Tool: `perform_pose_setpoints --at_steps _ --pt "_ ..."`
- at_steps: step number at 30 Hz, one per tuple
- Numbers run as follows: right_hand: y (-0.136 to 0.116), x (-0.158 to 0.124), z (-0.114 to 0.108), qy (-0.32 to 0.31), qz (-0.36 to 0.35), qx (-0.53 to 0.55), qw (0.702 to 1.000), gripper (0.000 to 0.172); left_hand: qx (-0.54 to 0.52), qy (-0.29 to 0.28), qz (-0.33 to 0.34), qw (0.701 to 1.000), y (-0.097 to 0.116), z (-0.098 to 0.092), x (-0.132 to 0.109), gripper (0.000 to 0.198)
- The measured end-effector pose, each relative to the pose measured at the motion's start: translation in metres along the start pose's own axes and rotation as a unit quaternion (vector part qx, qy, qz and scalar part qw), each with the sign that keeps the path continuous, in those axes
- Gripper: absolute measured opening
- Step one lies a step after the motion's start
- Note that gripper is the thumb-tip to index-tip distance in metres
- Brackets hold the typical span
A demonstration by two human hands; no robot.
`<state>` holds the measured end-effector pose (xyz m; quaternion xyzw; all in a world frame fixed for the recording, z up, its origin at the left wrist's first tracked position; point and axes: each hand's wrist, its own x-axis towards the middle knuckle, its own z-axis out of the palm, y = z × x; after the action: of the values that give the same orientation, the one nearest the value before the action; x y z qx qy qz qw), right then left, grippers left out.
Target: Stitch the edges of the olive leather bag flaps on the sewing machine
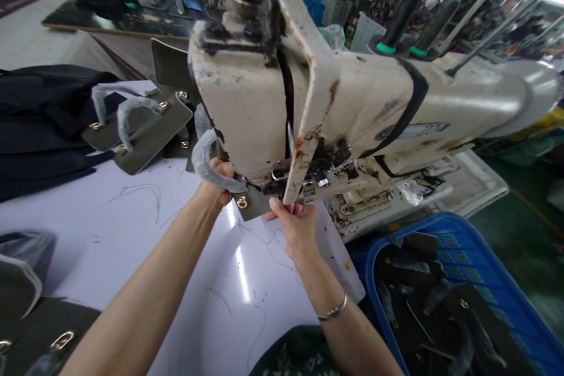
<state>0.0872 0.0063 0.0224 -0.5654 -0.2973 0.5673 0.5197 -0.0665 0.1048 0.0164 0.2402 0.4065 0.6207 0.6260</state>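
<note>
A dark olive panel (258,204) with a gold ring fitting lies under the head of a worn cream sewing machine (247,106). Its handle (206,158), wrapped in clear plastic, curves up on the left. My left hand (219,181) grips the panel's left part beside the handle, fingers partly hidden by the handle and machine. My right hand (296,223) is at the panel's right edge near the needle area, thumb and fingers pressed together, with something small and pink between them.
Similar panels with wrapped handles (150,129) lie at the left behind black fabric (44,123), and more at the lower left (53,329). A blue basket (484,252) of panels stands at the lower right. Thread cones (403,17) stand behind the machine.
</note>
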Motion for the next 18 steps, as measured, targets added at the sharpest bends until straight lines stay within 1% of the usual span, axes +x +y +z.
perform_pose_setpoints --at_steps 4,8,12,15,18 --pt "-0.004 -0.008 0.008 0.015 0.02 0.037 0.999 0.027 0.0 -0.003 0.047 0.999 0.002 0.002 0.006 0.05" --pt "-0.003 -0.014 0.015 0.034 0.023 0.083 0.996 0.025 0.009 -0.001 0.077 0.997 0.003 0.006 0.003 0.059" --pt "-0.001 -0.016 0.021 0.05 0.036 0.124 0.99 0.026 0.012 -0.007 0.087 0.996 0.004 0.007 0.001 0.06" --pt "0.002 -0.014 0.026 0.064 0.036 0.148 0.986 0.027 0.016 0.007 0.084 0.996 0.004 0.007 0.003 0.06" --pt "0.006 -0.013 0.031 0.083 0.021 0.159 0.984 0.029 0.012 0.02 0.091 0.996 0.006 0.007 0.004 0.057"
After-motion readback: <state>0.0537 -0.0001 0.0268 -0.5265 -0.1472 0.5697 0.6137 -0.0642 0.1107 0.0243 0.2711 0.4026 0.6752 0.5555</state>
